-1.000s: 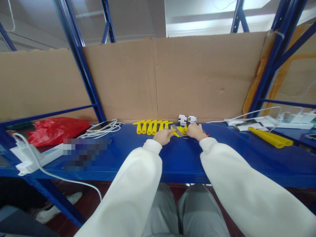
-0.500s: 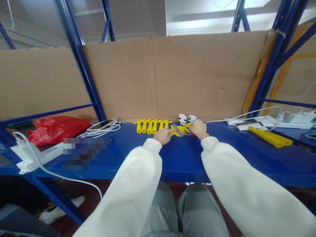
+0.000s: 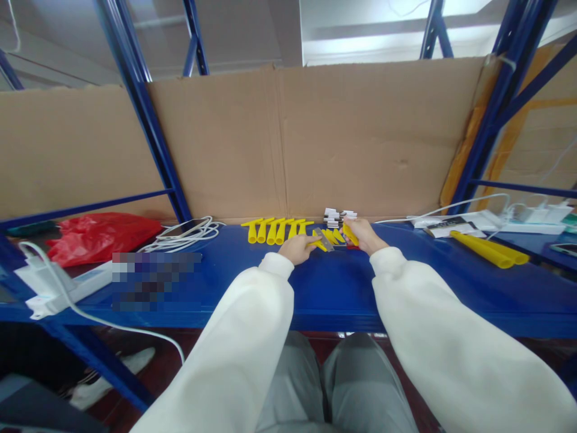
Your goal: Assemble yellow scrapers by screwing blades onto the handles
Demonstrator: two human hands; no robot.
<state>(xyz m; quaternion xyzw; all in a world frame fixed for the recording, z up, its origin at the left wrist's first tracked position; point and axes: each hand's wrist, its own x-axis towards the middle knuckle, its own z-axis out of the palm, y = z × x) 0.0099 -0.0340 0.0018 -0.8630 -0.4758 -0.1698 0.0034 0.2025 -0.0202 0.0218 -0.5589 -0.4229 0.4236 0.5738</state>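
My left hand (image 3: 296, 248) is closed around a yellow scraper (image 3: 319, 244) whose flat grey blade (image 3: 325, 236) points away to the right. Across from it, my right hand (image 3: 364, 233) pinches a small yellow piece (image 3: 348, 233) upright between thumb and fingers. A bit of red shows under that hand, too small to name. Several loose yellow pieces (image 3: 336, 236) lie between the hands. Left of them stand several yellow tapered handles (image 3: 270, 231) in a row, hollow ends toward me. Behind the loose pieces sit white and black stacked items (image 3: 332, 218).
Cardboard (image 3: 360, 138) walls off the back of the blue shelf (image 3: 333, 294). On the left are a red plastic bag (image 3: 101, 234), coiled white cable (image 3: 193, 231) and a power strip (image 3: 92, 281). Two long yellow cones (image 3: 484, 249) lie at right near another power strip (image 3: 534, 228).
My right hand has turned and drawn slightly back, and the yellow piece in its fingers now shows upright. My left hand stays nearly in place with the scraper.
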